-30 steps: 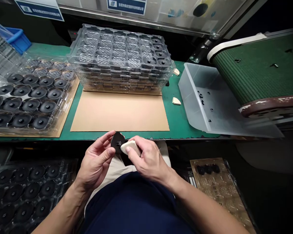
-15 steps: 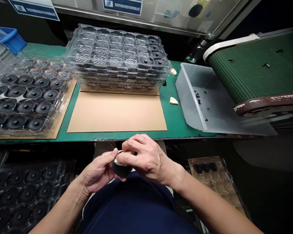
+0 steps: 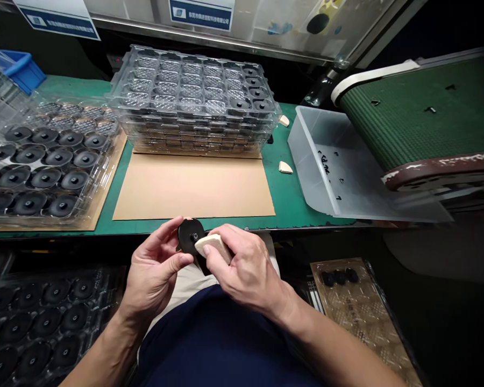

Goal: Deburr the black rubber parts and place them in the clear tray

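My left hand (image 3: 157,263) grips a round black plastic part (image 3: 188,236) by its edge, thumb in front and fingers behind. The part is tilted so its face with a small raised centre stub points up towards me. In my right hand (image 3: 246,269) is a cream-coloured pad (image 3: 214,247), like a felt or sponge block, pinched between thumb and fingers. Its tip lies against or very close to the black part's face, beside the stub. Both hands are held over my lap, just in front of the table edge.
A cardboard sheet (image 3: 193,188) lies on the green table before a stack of clear trays (image 3: 193,123). At left, another tray (image 3: 80,188) holds black parts. Two cream pieces, one nearer (image 3: 285,167), lie beside a translucent bin (image 3: 312,177) below a green conveyor (image 3: 419,107).
The black part has been turned so its stub side now faces me, and raised slightly. My right hand has shifted right, showing the pad. My left hand's fingers have moved up round the part's edge.
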Demonstrator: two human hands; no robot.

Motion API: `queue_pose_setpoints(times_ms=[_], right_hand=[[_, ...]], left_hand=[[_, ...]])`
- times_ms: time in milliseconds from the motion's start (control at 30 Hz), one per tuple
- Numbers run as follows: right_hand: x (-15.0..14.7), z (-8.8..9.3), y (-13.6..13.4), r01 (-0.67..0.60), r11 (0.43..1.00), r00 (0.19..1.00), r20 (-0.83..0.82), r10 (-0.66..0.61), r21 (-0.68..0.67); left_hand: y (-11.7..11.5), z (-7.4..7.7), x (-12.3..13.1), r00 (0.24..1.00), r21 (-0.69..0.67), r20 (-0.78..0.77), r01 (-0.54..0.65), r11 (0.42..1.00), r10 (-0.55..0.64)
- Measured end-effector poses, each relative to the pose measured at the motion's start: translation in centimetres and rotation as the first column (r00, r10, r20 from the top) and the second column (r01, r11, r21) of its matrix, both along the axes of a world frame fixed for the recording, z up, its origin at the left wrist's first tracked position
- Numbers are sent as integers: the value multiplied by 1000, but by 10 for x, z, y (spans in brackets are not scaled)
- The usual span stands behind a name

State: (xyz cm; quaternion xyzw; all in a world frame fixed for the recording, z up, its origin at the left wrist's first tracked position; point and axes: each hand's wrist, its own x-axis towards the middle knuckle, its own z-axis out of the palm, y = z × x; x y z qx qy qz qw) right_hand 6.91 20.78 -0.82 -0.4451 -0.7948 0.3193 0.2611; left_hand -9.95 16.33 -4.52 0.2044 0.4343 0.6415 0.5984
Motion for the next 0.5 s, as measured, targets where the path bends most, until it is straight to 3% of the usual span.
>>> queue_pose_setpoints(times_ms=[167,367,500], right_hand=[[8,-9,11,-13,976,987,161,-23,216],[11,-7,16,-297,924,942,234,242,241],[13,-5,16,-430,868,891,274,363,250]], left_hand=[[-5,-1,-6,992,-57,58,115,992,-112],[-12,-9,-12,888,-84,295,392,916,-353],[-12,-16,-12,844,-171,421,434,885,-332]])
